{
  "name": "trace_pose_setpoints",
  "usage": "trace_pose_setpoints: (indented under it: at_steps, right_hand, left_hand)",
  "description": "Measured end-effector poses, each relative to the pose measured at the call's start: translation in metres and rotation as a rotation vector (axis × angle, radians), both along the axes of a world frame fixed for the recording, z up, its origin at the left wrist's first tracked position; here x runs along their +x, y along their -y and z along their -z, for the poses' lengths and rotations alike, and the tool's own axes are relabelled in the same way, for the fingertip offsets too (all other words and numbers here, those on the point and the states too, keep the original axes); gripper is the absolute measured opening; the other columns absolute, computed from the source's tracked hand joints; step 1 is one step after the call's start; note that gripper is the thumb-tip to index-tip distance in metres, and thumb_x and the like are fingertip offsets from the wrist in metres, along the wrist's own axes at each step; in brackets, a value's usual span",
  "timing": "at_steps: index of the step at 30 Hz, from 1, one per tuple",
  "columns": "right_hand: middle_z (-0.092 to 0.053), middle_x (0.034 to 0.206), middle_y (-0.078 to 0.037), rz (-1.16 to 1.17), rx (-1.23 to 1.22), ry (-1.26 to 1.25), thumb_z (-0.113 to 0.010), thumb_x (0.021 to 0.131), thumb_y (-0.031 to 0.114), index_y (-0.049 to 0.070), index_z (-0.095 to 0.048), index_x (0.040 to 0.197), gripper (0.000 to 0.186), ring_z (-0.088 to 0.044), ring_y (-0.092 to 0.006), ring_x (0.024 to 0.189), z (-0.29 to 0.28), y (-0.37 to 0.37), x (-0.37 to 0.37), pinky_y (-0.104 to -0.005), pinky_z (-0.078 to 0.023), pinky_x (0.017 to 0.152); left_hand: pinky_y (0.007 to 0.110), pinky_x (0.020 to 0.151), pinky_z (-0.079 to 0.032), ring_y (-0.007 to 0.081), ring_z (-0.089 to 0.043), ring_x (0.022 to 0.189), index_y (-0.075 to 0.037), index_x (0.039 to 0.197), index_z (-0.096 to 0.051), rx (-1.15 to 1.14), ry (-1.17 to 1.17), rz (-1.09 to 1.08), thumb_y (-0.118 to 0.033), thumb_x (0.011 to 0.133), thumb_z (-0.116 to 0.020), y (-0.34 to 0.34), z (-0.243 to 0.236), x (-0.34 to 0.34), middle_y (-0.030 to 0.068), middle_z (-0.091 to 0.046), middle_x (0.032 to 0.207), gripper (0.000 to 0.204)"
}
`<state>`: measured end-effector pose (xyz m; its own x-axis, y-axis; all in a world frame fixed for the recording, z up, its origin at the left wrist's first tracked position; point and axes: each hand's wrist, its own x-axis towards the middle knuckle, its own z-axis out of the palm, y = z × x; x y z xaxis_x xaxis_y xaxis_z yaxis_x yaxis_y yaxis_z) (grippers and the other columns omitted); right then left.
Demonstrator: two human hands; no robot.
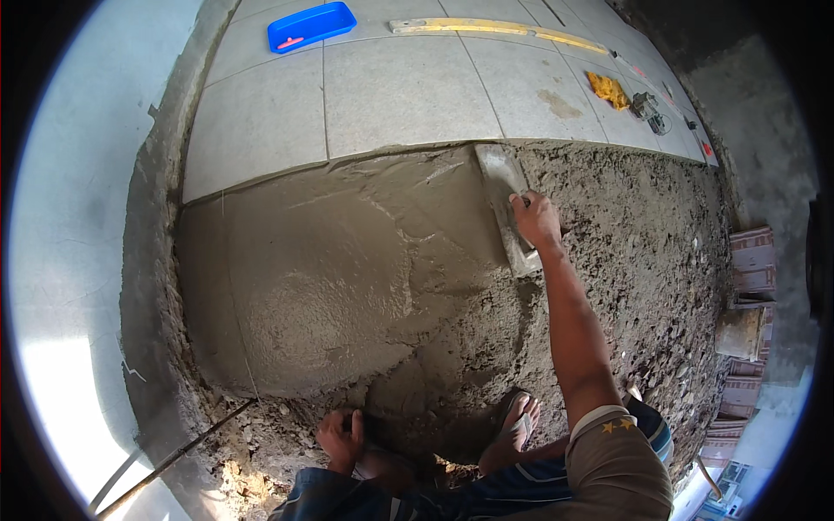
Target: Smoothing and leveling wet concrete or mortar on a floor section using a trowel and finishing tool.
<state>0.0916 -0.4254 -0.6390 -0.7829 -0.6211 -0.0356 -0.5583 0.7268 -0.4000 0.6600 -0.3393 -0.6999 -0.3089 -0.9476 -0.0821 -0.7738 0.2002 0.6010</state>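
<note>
My right hand (539,220) is closed round the handle of a long, rectangular plastering trowel (493,169) smeared with grey mortar. The trowel's blade lies at the right edge of a smoothed bed of wet mortar (295,252), its far end close to the tile edge. A ridge of mortar runs across the bed, left of the trowel. Down by my bent knee, my left hand (341,441) hangs with its fingers curled in; I see nothing in it. Rough, crumbly mortar (625,252) spreads to the right of the trowel.
Beyond the bed lie grey floor tiles (391,95), carrying a blue tray (313,26), a yellow level (499,29) and an orange cloth (608,89). A thin rod (187,450) lies at lower left. Boxes (752,260) and a bucket (740,333) stand along the right wall.
</note>
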Motion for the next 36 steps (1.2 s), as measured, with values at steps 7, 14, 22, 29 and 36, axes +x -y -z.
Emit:
trace_pose_setpoints:
  at_steps: [7, 14, 22, 29, 36]
  right_hand:
    - [-0.073, 0.100, -0.030, -0.125, 0.095, 0.107, -0.058, 0.097, 0.049, 0.005, -0.069, 0.119, 0.051, -0.071, -0.0471, 0.099, -0.010, 0.016, 0.082, -0.0538, -0.057, 0.088]
    - [-0.074, 0.092, -0.024, -0.098, -0.064, 0.179, -0.065, 0.096, 0.045, 0.007, -0.073, 0.114, 0.043, -0.074, -0.0423, 0.083, -0.016, -0.015, 0.065, -0.0480, -0.058, 0.074]
    - [-0.076, 0.105, -0.018, -0.361, 0.176, 0.202, -0.071, 0.092, 0.055, 0.010, -0.078, 0.110, 0.050, -0.074, -0.0288, 0.091, -0.033, 0.001, -0.009, -0.0419, -0.058, 0.085]
    - [-0.074, 0.116, -0.014, -0.768, 0.433, 0.438, -0.070, 0.089, 0.060, 0.014, -0.076, 0.117, 0.054, -0.071, -0.0303, 0.106, -0.036, -0.020, 0.064, -0.0460, -0.056, 0.094]
    - [-0.077, 0.110, -0.012, -1.000, 0.530, 0.370, -0.075, 0.087, 0.060, 0.016, -0.077, 0.119, 0.054, -0.075, -0.0276, 0.094, -0.049, -0.056, 0.096, -0.0438, -0.059, 0.090]
  left_hand:
    - [0.048, 0.063, -0.050, 0.0368, -0.064, 0.069, -0.011, 0.082, -0.072, -0.010, -0.037, 0.022, -0.026, 0.088, -0.076, 0.003, -0.005, 0.001, 0.0131, -0.066, 0.074, 0.016]
    - [0.047, 0.064, -0.050, 0.0357, -0.065, 0.070, -0.013, 0.083, -0.071, -0.018, -0.052, 0.002, -0.025, 0.087, -0.076, -0.001, -0.001, 0.004, 0.0118, -0.067, 0.074, 0.014]
    - [0.046, 0.063, -0.050, 0.0353, -0.064, 0.069, -0.013, 0.082, -0.071, 0.006, -0.059, 0.013, -0.023, 0.087, -0.077, 0.002, 0.001, 0.003, 0.0115, -0.066, 0.073, 0.013]
    - [0.046, 0.061, -0.049, 0.0348, -0.064, 0.066, -0.011, 0.081, -0.071, -0.003, -0.037, 0.021, -0.023, 0.088, -0.077, 0.004, -0.008, -0.003, 0.0126, -0.065, 0.071, 0.015]
    - [0.047, 0.064, -0.052, 0.0350, -0.067, 0.071, -0.014, 0.082, -0.072, -0.048, -0.013, 0.020, -0.025, 0.088, -0.077, 0.003, -0.009, -0.003, 0.0112, -0.068, 0.074, 0.014]
